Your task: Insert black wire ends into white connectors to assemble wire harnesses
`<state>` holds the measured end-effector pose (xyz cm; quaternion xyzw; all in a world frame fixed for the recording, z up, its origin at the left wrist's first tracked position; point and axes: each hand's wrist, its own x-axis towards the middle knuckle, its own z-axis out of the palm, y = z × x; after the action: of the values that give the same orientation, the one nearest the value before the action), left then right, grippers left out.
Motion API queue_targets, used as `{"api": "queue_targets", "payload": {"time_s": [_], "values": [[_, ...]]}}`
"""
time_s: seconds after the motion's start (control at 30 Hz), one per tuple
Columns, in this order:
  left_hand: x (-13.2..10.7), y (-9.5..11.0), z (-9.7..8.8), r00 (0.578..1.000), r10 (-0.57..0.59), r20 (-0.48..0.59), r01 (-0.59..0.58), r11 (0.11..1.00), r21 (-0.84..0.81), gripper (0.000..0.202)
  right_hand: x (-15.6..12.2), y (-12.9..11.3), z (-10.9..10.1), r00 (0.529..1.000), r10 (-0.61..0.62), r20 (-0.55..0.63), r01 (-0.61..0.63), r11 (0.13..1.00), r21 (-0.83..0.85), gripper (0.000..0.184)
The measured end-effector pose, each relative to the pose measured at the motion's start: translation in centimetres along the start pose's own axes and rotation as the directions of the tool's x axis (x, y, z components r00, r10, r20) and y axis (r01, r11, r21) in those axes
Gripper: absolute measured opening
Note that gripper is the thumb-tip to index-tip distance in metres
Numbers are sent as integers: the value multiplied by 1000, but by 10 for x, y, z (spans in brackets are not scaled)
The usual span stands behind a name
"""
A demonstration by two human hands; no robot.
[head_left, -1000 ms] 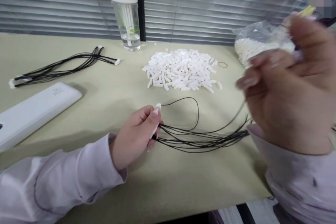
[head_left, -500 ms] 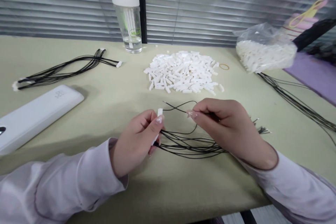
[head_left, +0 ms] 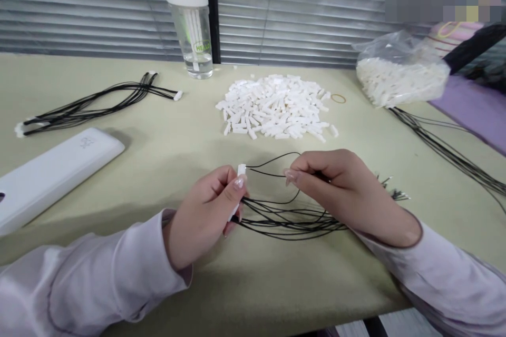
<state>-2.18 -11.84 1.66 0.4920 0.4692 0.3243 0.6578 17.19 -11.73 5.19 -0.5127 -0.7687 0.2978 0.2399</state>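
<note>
The step in hand looks like offering a wire to a connector; the left hand (head_left: 205, 213) pinches the white connector (head_left: 241, 169) between thumb and fingers, its top poking out at about 1 o'clock from that hand; the right hand (head_left: 340, 197), at 3 o'clock from the left, has thumb and forefinger closed on a thin black wire (head_left: 269, 173), its tip pointing to 9 o'clock, just beside the connector; whether the tip has entered I cannot tell; the other wires (head_left: 292, 229) run from the left fingers towards 3 o'clock, passing beneath the right hand; from midway between the hands, a white pile (head_left: 272, 108) lies at 12 o'clock, a bottle (head_left: 193, 31) stands at 11 and a second bundle (head_left: 95, 100) lies at 10; the next move seems to call for a steady connector, a straight wire and careful alignment.
</note>
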Motion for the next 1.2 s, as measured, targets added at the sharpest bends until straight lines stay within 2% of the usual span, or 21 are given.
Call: {"api": "queue_targets", "payload": {"time_s": [0.7, 0.97, 1.2], "values": [[-1, -2, -2, 1000, -6, 21, 5, 1000, 26, 35, -1, -2, -2, 995, -66, -78, 57, 993, -108, 21], [1, -2, -1, 999, 11, 35, -13, 998, 66, 35, -3, -2, -3, 980, -134, -146, 114, 984, -140, 11], [0, -6, -3, 998, 37, 47, -45, 985, 168, 35, -2, 1, -2, 968, -221, -120, 199, 964, -177, 8]]}}
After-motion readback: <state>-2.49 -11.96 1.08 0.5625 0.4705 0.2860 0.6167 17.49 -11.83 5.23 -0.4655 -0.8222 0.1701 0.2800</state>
